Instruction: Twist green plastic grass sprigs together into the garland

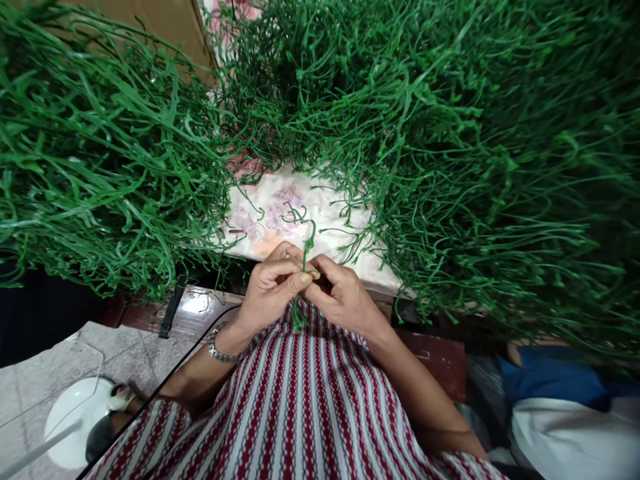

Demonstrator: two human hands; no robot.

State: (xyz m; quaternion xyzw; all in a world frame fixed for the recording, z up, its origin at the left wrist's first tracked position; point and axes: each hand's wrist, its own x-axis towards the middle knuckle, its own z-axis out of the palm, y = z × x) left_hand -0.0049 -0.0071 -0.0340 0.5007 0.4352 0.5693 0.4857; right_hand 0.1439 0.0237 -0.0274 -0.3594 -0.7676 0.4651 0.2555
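A green, plastic-looking plant stem (pixel 311 244) stands upright between my hands, its top bent over and several short ends showing below my fingers. My left hand (pixel 273 287) pinches it between thumb and fingers. Close against it, my right hand (pixel 343 297) is closed with thumb and fingers at the same stem; the exact grip is partly hidden. Just beyond my fingers, loose green stems (pixel 350 237) lie on a pale floral cloth (pixel 285 207).
Large heaps of green stems rise at the left (pixel 110 153) and the right (pixel 500 167). A cardboard box (pixel 150 30) stands at the back left. On the tiled floor is a round white base (pixel 75 420) with a pole. Another person's blue clothing (pixel 555 377) shows at lower right.
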